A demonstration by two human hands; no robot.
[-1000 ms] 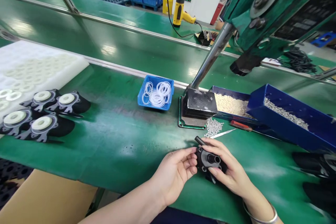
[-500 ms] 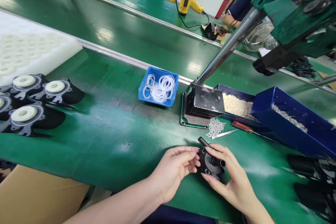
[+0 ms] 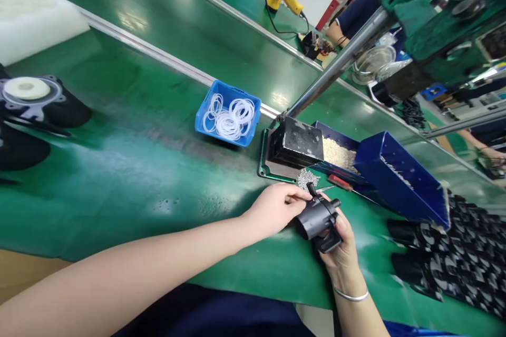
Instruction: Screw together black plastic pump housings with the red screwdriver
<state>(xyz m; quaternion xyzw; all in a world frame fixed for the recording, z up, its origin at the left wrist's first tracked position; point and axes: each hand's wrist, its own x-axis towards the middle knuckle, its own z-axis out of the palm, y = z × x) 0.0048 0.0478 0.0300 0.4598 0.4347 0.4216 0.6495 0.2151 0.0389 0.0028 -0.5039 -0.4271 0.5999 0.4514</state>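
Observation:
My right hand (image 3: pixel 343 253) grips a black plastic pump housing (image 3: pixel 317 217) from below and holds it tilted above the green bench. My left hand (image 3: pixel 276 206) reaches in from the left, with its fingertips touching the housing's upper left side by a short black nozzle. Just beyond the hands lies a small heap of tiny metal washers (image 3: pixel 307 178).
A blue tray of white rings (image 3: pixel 228 116) stands beyond my left hand. A black block on a green base (image 3: pixel 294 145) carries a slanted steel column. Blue bins (image 3: pixel 399 179) hold small parts. Black housings (image 3: pixel 462 253) crowd the right; capped ones (image 3: pixel 31 102) sit far left. Another person's arm (image 3: pixel 348 23) is at the back.
The housing has been lifted and turned onto its side in my right hand. My left hand has moved up to its top. The view has swung right and tilted.

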